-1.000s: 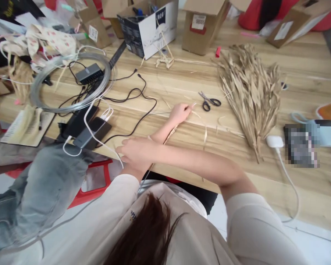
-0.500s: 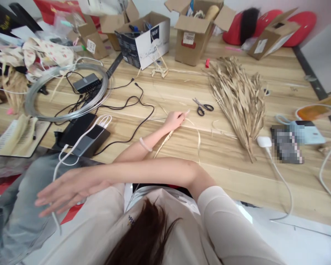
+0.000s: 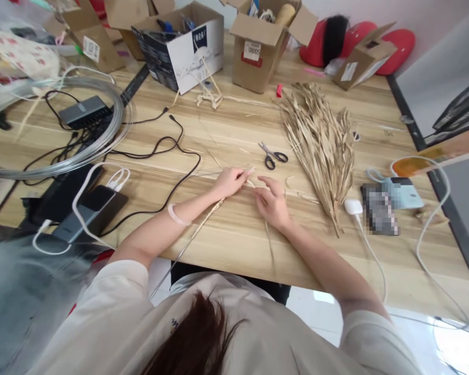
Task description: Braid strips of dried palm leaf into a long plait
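Note:
My left hand (image 3: 230, 180) rests on the wooden table (image 3: 234, 239), its fingers pinched on a thin straw strip (image 3: 203, 221) that runs back toward the table's near edge. Just to its right, my right hand (image 3: 272, 200) lies on the table with the fingers spread, touching loose straw strips (image 3: 269, 237). Black-handled scissors (image 3: 273, 155) lie a little beyond both hands. A big pile of dried leaves (image 3: 320, 143) spreads to the right of the scissors.
A coil of grey wire (image 3: 54, 130), black cables, a hub and power banks (image 3: 89, 211) fill the left side. Cardboard boxes (image 3: 258, 47) stand along the far edge. A white charger (image 3: 353, 207) and blue device (image 3: 402, 191) lie right.
My right arm, which reached across to the left below the table edge, has swung back; the right hand now lies beside the left one. The left hand kept its pinch on the strip.

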The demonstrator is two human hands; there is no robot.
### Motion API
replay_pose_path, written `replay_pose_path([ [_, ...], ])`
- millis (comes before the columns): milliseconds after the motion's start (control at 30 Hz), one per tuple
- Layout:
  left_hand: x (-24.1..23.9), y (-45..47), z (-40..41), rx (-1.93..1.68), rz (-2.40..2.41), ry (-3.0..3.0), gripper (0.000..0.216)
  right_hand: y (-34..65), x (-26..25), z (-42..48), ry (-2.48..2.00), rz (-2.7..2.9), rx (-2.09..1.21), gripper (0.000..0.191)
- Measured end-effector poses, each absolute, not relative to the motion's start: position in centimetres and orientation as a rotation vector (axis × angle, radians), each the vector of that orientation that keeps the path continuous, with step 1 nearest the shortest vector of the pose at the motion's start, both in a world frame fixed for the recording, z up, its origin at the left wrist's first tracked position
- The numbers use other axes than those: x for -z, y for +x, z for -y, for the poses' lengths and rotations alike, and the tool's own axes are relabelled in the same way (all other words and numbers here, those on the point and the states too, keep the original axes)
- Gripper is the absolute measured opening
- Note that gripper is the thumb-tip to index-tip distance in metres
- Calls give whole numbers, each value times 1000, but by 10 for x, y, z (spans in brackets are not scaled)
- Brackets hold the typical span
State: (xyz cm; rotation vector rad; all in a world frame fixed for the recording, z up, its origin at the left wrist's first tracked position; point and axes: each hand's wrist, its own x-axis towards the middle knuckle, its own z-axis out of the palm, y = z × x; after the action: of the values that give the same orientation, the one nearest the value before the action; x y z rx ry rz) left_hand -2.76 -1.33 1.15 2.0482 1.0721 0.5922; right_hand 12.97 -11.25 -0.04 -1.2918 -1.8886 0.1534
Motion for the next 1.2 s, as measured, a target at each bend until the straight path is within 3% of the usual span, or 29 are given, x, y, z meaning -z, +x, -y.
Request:
replay_pose_path([
  [333,-13,-28,16,-506,-1096,2183,45,138,6,111,-1329,1782,-553,22],
  [1200,-15,-27,21,-437,-1108,2262,40,139,1,112,-1322,1833,-617,18],
])
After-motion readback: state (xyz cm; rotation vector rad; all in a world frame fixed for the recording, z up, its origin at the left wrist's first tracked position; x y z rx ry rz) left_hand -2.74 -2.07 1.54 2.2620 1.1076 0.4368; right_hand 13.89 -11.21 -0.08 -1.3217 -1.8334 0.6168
